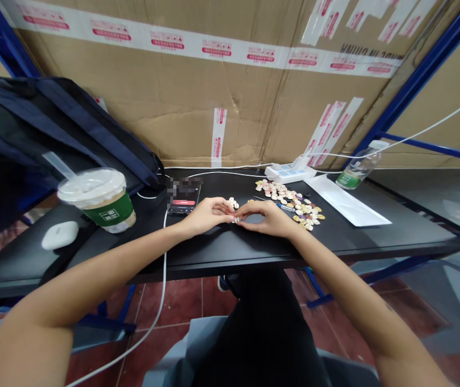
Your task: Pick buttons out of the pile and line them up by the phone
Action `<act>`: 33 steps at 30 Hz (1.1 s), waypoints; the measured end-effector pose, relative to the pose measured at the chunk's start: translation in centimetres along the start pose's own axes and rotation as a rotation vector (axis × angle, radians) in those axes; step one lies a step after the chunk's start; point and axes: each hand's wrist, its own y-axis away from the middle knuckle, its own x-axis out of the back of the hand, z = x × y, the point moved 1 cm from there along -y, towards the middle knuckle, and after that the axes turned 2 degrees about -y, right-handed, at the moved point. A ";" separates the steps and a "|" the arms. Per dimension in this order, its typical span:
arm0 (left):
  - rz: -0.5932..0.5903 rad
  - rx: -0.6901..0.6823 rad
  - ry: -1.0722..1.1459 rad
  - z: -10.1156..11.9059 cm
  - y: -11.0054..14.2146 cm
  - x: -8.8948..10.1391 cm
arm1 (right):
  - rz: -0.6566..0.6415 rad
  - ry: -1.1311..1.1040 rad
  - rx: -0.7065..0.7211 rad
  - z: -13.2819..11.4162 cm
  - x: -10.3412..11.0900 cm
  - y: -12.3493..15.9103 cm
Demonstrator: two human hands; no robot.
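My left hand (pixel 209 217) and my right hand (pixel 268 217) meet above the front part of the black table. Between their fingertips is a small whitish piece (pixel 235 219), pinched from both sides; its exact kind is too small to make out. Just behind my left fingers lies a little group of cream-coloured pieces (pixel 233 202). Beyond and to the right of my right hand spreads a larger pile of small cream, pink and yellow pieces (pixel 280 191). A slim tool with a clear bluish handle (pixel 285 207) lies among them.
Left of my hands are a phone (pixel 184 196), a lidded drink cup (pixel 101 201) with a straw, a white earphone case (pixel 59 235) and a dark backpack (pixel 69 123). A power strip (pixel 288 173), white packet (pixel 346 200) and plastic bottle (pixel 361 167) are at right. A white cable (pixel 164 269) crosses the table's edge (pixel 214 263).
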 end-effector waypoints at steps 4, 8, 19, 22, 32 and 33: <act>0.017 -0.010 0.011 0.2 0.1 0.0 | 0.028 -0.019 0.033 0.0 0.0 0.1; -0.011 0.000 0.017 0.4 0.3 -0.1 | 0.046 -0.036 0.099 0.2 -0.2 0.1; 0.089 -0.282 -0.554 0.5 0.5 0.7 | 0.011 0.265 -0.022 0.6 1.1 0.4; 0.109 -0.392 -0.919 0.8 0.9 1.0 | -0.019 0.428 -0.038 1.4 1.9 0.8; 0.007 -0.421 -1.084 0.9 1.0 0.5 | -0.018 0.538 0.013 1.4 1.5 0.3; -0.024 -0.436 -1.037 0.8 1.0 0.4 | -0.035 0.519 0.022 1.4 1.3 0.2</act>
